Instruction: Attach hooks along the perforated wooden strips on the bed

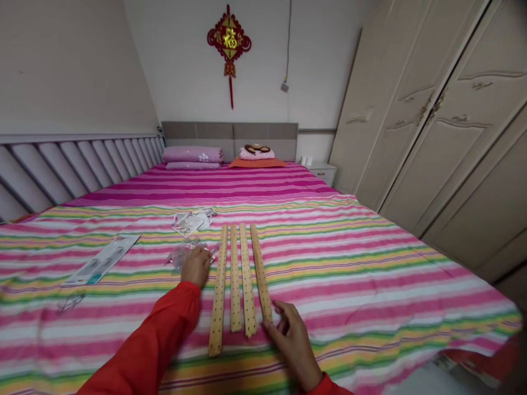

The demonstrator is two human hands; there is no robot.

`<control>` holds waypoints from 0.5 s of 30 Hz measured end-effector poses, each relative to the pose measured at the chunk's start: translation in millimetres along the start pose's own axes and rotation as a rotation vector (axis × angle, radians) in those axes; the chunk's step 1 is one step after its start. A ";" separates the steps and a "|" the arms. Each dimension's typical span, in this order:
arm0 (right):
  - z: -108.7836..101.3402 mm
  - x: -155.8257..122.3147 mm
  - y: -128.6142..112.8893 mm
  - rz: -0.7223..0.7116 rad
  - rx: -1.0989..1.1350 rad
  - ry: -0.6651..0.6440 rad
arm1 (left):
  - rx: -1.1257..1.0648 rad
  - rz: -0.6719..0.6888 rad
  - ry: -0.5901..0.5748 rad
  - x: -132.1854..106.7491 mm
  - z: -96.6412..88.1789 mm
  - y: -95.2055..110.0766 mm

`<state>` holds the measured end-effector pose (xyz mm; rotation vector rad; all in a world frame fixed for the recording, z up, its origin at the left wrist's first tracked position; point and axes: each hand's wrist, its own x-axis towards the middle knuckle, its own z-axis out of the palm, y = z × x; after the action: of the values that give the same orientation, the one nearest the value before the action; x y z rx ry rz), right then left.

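Four-sided wooden strips with rows of small holes lie side by side on the bed: a leftmost strip [219, 296], two middle strips [235, 285] and a rightmost strip [260, 269]. My right hand [293, 337] is beside the near end of the rightmost strip. Its thumb and forefinger are apart, at that strip's edge; whether they press on it I cannot tell. To the left of the strips, my left hand [196, 267] bends its fingers down over a crumpled clear plastic bag [178, 256]. Its fingertips are partly hidden.
Beyond my left hand lie more plastic packets [189, 222]. A flat blister package [102, 260] and a thin wire-like loop [71, 301] rest further left on the striped sheet [370, 285]. Folded bedding [192, 155] is at the headboard; a wardrobe [436, 126] stands on the right.
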<state>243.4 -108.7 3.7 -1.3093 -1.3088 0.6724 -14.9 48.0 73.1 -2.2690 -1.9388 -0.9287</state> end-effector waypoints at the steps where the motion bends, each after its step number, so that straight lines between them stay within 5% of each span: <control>1: -0.9 -0.3 -0.5 -0.004 0.001 0.003 | -0.150 -0.076 0.050 -0.3 -1.8 -1.2; 4: -2.5 -1.2 -1.0 -0.015 0.006 0.025 | -0.578 -0.366 0.136 -3.1 -7.2 -3.8; 11: -4.9 -1.5 -4.8 -0.007 0.033 0.015 | -1.171 -0.842 0.145 -22.5 -20.7 4.9; 15: -2.0 1.5 -12.7 -0.028 0.038 0.000 | -1.420 -1.010 0.114 -38.3 -22.0 12.7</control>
<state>241.8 -110.8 16.5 -1.2582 -1.3055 0.6748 -14.7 2.4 78.9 -0.9328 -2.7486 -3.1745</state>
